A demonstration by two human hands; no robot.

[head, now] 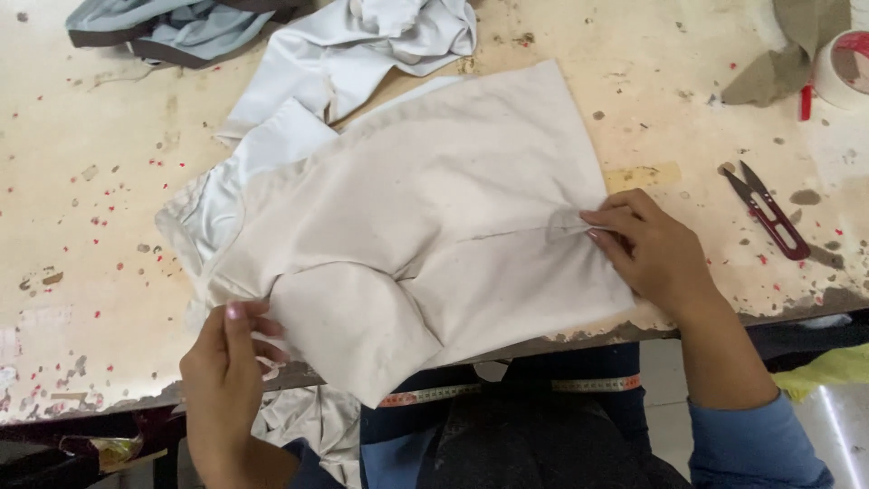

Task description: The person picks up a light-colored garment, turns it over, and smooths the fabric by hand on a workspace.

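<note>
Cream fabric piece [425, 217] spread flat on the worn, paint-flecked bench [81, 226], left hand [226, 371] pinching its near-left edge – fingers closed on the cloth, right hand [652, 249] pressing its right edge – fingers nearly flat, gripping nothing, red thread snips [768, 213] lying just beyond.

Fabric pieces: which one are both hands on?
The cream piece at centre, under left hand and right hand; the blue-grey one and white one lie untouched behind it.

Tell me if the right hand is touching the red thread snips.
Apart. The head view shows the right hand pressing on the cream cloth, with bare table between it and the snips.
</note>
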